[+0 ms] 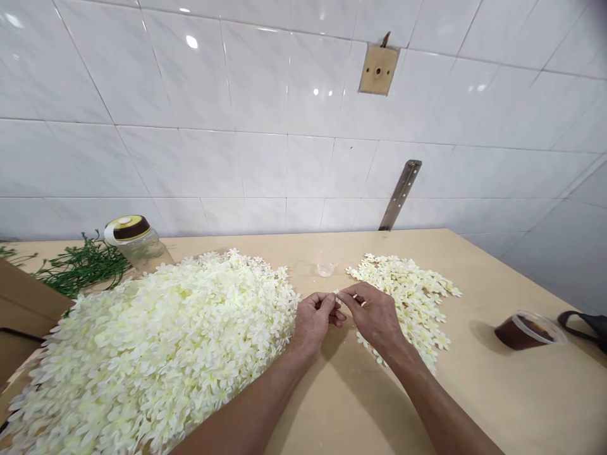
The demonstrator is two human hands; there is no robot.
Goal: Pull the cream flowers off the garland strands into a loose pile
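My left hand [315, 319] and my right hand [374, 316] meet over the middle of the wooden table [474, 392]. Both are closed in a pinch on one small cream artificial flower [338, 295] held between their fingertips. A large heap of cream flowers [161, 354] lies to the left, touching my left wrist. A smaller, flatter pile of loose flowers [408, 297] lies to the right, partly under my right hand.
A clear jar with a brown and yellow lid [135, 240] lies at the back left beside green plastic stems [80, 265]. A small clear dish [326, 270] sits behind my hands. A brown tub with a clear lid [528, 330] and a black strap [588, 325] are at the right. A cardboard box [23, 316] stands far left. A white tiled wall [284, 126] rises behind.
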